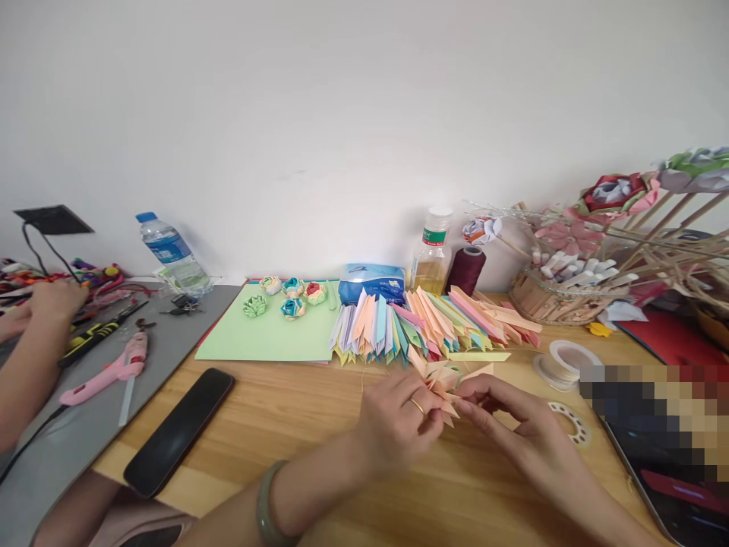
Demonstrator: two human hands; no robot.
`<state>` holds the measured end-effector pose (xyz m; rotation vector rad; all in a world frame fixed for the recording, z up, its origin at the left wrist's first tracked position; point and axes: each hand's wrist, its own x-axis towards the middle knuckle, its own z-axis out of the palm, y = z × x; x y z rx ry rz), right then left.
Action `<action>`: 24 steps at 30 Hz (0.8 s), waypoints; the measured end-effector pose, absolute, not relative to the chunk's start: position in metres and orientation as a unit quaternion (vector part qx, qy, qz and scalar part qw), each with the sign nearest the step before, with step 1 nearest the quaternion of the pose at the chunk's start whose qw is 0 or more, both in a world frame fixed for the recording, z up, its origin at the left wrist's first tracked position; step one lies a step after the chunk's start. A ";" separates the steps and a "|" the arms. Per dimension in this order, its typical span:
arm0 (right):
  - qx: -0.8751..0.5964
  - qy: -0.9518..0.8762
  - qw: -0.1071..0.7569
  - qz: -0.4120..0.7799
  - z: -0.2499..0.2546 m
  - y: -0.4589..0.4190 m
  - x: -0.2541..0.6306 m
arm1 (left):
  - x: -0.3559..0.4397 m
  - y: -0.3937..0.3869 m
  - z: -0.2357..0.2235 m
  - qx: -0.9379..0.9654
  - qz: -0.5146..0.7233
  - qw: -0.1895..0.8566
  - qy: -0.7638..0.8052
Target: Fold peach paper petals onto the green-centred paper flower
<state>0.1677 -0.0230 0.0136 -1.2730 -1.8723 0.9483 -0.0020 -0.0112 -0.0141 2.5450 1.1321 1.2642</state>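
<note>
Between my two hands, above the wooden table [273, 433], is a peach folded-paper flower [441, 380] with pointed petals and a bit of green in it. My left hand [399, 414], with a ring and a bangle on its arm, is closed on the flower's left side. My right hand [509, 418] pinches a petal at the right between thumb and fingers. Just behind lies a row of folded paper strips [376, 327] in many colours. Several finished small paper flowers [293, 308] sit on green paper sheets [262, 346] to the left.
A tissue pack [373, 282], a bottle of yellowish liquid [431, 258] and a dark red thread spool [467, 270] stand by the wall. Tape rolls [569, 365] and a tablet [672, 486] lie right; a phone [179, 429] and pink glue gun [114, 372] left, near another person's hand [57, 300].
</note>
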 end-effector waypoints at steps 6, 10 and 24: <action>-0.491 -0.670 0.387 0.399 0.014 -0.018 0.164 | 0.000 -0.010 -0.014 0.829 0.424 0.016 0.365; -0.489 -0.696 0.367 0.376 0.010 -0.016 0.166 | 0.001 -0.009 -0.015 0.830 0.448 0.002 0.333; -0.508 -0.653 0.397 0.398 0.001 -0.013 0.170 | 0.003 -0.008 -0.012 0.737 0.524 0.249 0.347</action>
